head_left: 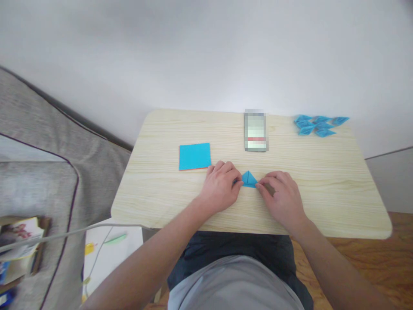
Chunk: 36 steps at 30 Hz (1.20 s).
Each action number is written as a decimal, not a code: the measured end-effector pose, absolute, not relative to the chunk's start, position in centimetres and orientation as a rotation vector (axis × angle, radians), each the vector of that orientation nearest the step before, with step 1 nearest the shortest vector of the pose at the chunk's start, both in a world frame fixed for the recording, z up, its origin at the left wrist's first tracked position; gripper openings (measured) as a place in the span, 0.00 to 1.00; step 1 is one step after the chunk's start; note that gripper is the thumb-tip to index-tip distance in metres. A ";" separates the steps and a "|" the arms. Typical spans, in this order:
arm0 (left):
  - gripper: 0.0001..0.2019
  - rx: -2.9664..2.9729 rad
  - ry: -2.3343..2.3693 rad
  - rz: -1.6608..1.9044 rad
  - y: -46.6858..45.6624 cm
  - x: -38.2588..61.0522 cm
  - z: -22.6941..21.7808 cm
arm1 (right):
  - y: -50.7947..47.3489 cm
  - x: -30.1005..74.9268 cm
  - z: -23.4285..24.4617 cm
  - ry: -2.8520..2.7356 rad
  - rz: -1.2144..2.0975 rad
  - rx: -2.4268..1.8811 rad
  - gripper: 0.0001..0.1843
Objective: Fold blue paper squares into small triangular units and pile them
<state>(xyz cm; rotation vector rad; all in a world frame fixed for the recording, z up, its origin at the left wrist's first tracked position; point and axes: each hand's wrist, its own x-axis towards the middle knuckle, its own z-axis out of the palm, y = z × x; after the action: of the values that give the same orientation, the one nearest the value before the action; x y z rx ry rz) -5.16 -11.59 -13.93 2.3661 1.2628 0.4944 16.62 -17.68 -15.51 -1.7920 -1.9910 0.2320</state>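
A small blue folded paper (249, 178) lies on the table in front of me, its upper part a triangle with a crease down the middle and a narrow strip along its lower edge. My left hand (222, 184) pinches its left corner between thumb and fingers. On the other side, my right hand (282, 194) grips the right corner with thumb and index finger. Just beyond my left hand rests a stack of square paper (195, 156), blue on top with an orange edge showing beneath.
A phone (256, 130) with a blurred screen lies near the back edge of the wooden table (155, 172). Several folded blue paper pieces (318, 125) sit at the back right. A grey sofa (93, 168) stands to the left, and a cable (97, 226) crosses the lower left.
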 end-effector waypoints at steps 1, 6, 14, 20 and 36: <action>0.03 2.373 1.272 0.481 -11.6 -5.1 -13.9 | -17.7 16.6 -15.4 -1.995 0.226 -1.811 0.08; 0.05 2.401 1.310 0.435 -11.6 -4.9 -13.7 | -17.6 16.1 -14.9 -2.013 0.175 -1.902 0.08; 0.08 2.449 1.296 0.378 -11.3 -4.8 -13.6 | -17.1 14.8 -14.9 -2.042 0.200 -1.850 0.09; 0.09 2.502 1.254 0.276 -10.6 -4.7 -13.2 | -16.8 14.7 -14.4 -2.088 0.201 -1.871 0.08; 0.07 2.481 1.359 0.338 -11.1 -4.2 -13.6 | -16.9 15.5 -15.1 -1.973 0.264 -1.890 0.09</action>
<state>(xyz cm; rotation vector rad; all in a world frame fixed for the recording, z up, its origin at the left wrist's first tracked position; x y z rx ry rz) -4.17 -11.14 -13.57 2.4809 1.3593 0.3382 15.52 -16.91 -15.14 -1.8901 -1.9730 0.2635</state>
